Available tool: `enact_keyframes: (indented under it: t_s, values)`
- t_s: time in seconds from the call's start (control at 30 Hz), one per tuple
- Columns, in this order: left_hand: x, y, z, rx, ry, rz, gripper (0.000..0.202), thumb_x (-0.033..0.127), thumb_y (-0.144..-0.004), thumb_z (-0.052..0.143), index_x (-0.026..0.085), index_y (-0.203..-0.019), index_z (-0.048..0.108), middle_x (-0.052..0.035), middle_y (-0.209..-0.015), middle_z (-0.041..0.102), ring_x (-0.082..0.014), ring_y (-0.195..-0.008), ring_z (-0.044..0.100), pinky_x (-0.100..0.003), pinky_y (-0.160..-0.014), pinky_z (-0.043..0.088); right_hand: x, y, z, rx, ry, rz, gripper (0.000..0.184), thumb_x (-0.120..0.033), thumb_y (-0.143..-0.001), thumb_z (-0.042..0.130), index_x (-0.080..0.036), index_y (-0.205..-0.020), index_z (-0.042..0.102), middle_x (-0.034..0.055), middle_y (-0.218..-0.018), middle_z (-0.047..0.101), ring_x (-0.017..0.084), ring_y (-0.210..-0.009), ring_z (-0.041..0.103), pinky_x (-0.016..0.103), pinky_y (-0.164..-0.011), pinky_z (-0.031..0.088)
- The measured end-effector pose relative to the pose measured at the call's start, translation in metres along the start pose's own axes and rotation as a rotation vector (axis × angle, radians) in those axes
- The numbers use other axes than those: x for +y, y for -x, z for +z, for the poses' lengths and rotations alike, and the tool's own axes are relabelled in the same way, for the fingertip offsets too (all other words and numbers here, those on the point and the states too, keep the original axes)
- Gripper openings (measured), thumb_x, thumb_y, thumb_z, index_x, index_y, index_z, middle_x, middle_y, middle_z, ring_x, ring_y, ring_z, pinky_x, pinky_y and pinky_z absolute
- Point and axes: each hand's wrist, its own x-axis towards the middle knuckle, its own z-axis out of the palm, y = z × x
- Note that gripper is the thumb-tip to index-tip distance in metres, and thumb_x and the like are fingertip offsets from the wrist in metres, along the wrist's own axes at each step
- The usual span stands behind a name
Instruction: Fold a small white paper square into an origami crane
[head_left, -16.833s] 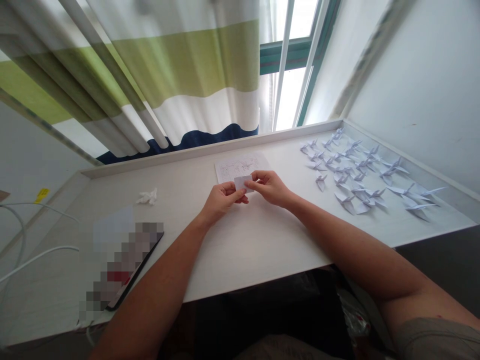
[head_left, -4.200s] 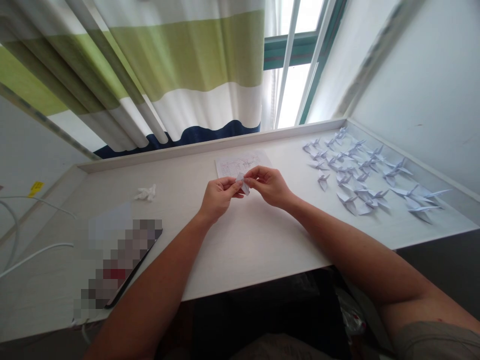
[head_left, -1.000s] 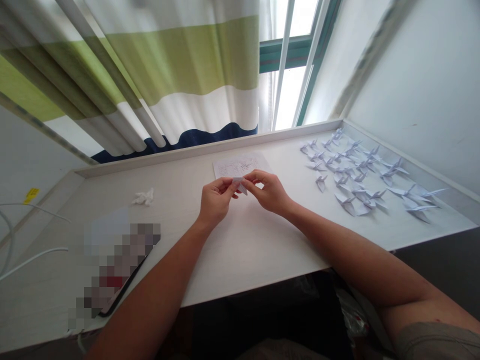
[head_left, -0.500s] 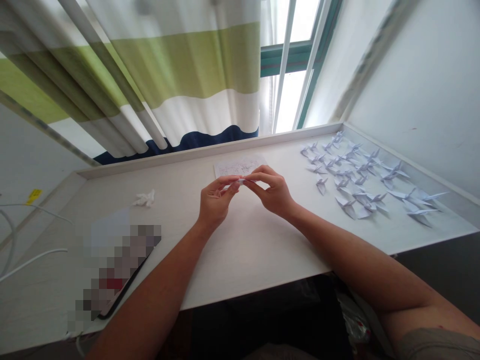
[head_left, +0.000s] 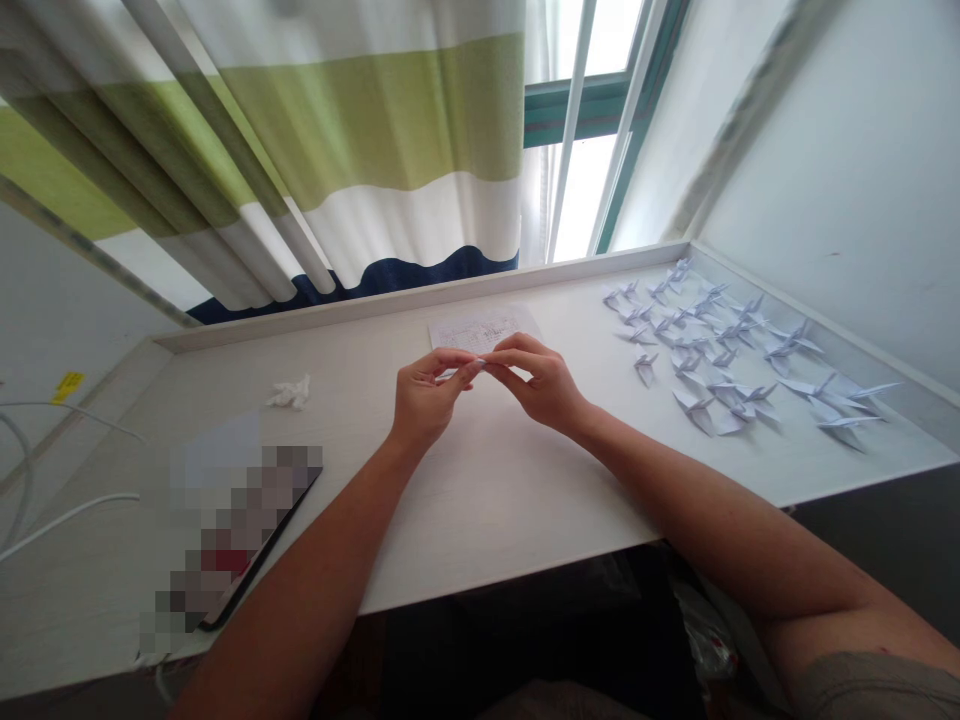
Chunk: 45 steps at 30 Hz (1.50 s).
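My left hand (head_left: 426, 395) and my right hand (head_left: 540, 382) meet fingertip to fingertip above the middle of the white desk (head_left: 480, 490). Both pinch a small folded piece of pale paper (head_left: 475, 364), now almost hidden between the fingers. Just behind the hands a printed sheet of paper (head_left: 480, 328) lies flat on the desk. To the right of my right hand, several folded paper cranes (head_left: 720, 345) are spread over the desk.
A crumpled white scrap (head_left: 289, 392) lies left of my hands. A dark flat device under a blurred patch (head_left: 240, 530) sits at the front left, white cables (head_left: 45, 500) beyond it. A striped curtain (head_left: 300, 150), a window and a white wall bound the desk.
Over the last second the hands closed tighter on the small folded paper, so less of it shows. Both hands stay at the same spot above the desk.
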Motion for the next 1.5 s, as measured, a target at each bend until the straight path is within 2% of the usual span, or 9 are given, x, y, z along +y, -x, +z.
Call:
enact_keyframes:
  t_s: [0.3, 0.5, 0.63, 0.73, 0.83, 0.97, 1.1, 1.3, 1.5]
  values:
    - [-0.008, -0.001, -0.001, -0.053, -0.039, -0.031, 0.023, 0.041, -0.083, 0.088, 0.020, -0.091, 0.084, -0.0049, -0.088, 0.081, -0.0188, -0.082, 0.074, -0.027, -0.063, 0.062, -0.003, -0.002, -0.001, -0.027, -0.066, 0.157, 0.029, -0.047, -0.103, 0.068, -0.024, -0.091, 0.080, 0.0059, -0.089, 0.074, 0.020, -0.084, 0.069, 0.037, -0.074, 0.059]
    - [-0.007, 0.000, 0.001, -0.057, -0.027, -0.044, 0.030, 0.046, -0.086, 0.085, 0.017, -0.094, 0.081, -0.0056, -0.088, 0.080, -0.0176, -0.081, 0.074, -0.032, -0.079, 0.064, -0.006, -0.006, -0.003, -0.039, -0.264, 0.439, 0.042, -0.065, -0.087, 0.080, -0.022, -0.084, 0.079, 0.0057, -0.086, 0.077, 0.021, -0.082, 0.070, 0.037, -0.073, 0.057]
    - [-0.004, 0.002, 0.004, -0.074, 0.010, -0.116, 0.044, 0.052, -0.084, 0.086, 0.017, -0.110, 0.076, -0.0070, -0.099, 0.080, -0.0195, -0.085, 0.076, -0.034, -0.075, 0.065, -0.001, -0.006, -0.001, 0.042, -0.437, 0.613, 0.048, -0.066, -0.077, 0.087, -0.021, -0.084, 0.077, 0.0052, -0.085, 0.078, 0.020, -0.079, 0.069, 0.035, -0.072, 0.055]
    - [-0.005, 0.003, 0.006, -0.124, 0.004, -0.162, 0.043, 0.048, -0.081, 0.090, 0.016, -0.107, 0.077, -0.0069, -0.095, 0.080, -0.0177, -0.078, 0.075, -0.030, -0.070, 0.063, 0.003, -0.005, 0.002, 0.080, -0.519, 0.676, 0.046, -0.063, -0.076, 0.089, -0.020, -0.083, 0.075, 0.0042, -0.084, 0.075, 0.016, -0.074, 0.064, 0.031, -0.066, 0.052]
    - [-0.007, 0.002, 0.003, -0.118, 0.007, -0.172, 0.035, 0.047, -0.085, 0.085, 0.015, -0.095, 0.078, -0.0049, -0.079, 0.076, -0.0161, -0.070, 0.072, -0.029, -0.067, 0.060, 0.004, -0.003, 0.003, 0.034, -0.535, 0.675, 0.042, -0.059, -0.081, 0.086, -0.021, -0.093, 0.074, 0.0020, -0.080, 0.072, 0.014, -0.068, 0.060, 0.029, -0.058, 0.048]
    - [-0.007, -0.002, -0.003, -0.166, -0.003, -0.196, 0.035, 0.049, -0.083, 0.085, 0.015, -0.086, 0.078, -0.0044, -0.074, 0.074, -0.0159, -0.070, 0.069, -0.028, -0.065, 0.059, 0.001, -0.004, -0.003, -0.108, -0.378, 0.482, 0.029, -0.045, -0.094, 0.076, -0.025, -0.115, 0.076, 0.0020, -0.092, 0.073, 0.015, -0.076, 0.065, 0.031, -0.068, 0.053]
    - [-0.007, -0.004, -0.005, -0.199, -0.019, -0.204, 0.038, 0.052, -0.082, 0.086, 0.016, -0.084, 0.077, -0.0041, -0.072, 0.073, -0.0153, -0.068, 0.067, -0.027, -0.063, 0.059, 0.001, -0.003, -0.007, -0.227, -0.304, 0.393, 0.019, -0.041, -0.098, 0.072, -0.023, -0.105, 0.077, 0.0034, -0.093, 0.074, 0.016, -0.078, 0.067, 0.034, -0.072, 0.055]
    - [-0.010, -0.004, -0.005, -0.105, -0.060, -0.207, 0.043, 0.054, -0.074, 0.092, 0.016, -0.081, 0.075, -0.0037, -0.070, 0.072, -0.0149, -0.066, 0.067, -0.024, -0.055, 0.054, 0.007, 0.000, 0.002, -0.128, -0.507, 0.494, 0.038, -0.057, -0.087, 0.083, -0.022, -0.100, 0.073, 0.0027, -0.084, 0.074, 0.017, -0.073, 0.067, 0.036, -0.070, 0.057]
    - [-0.007, -0.001, -0.003, -0.042, -0.131, -0.151, 0.038, 0.051, -0.073, 0.094, 0.018, -0.080, 0.079, -0.0037, -0.075, 0.074, -0.0157, -0.069, 0.067, -0.022, -0.052, 0.053, 0.009, -0.001, 0.004, -0.074, -0.513, 0.564, 0.045, -0.061, -0.077, 0.090, -0.021, -0.090, 0.074, 0.0048, -0.089, 0.079, 0.019, -0.079, 0.073, 0.037, -0.073, 0.059]
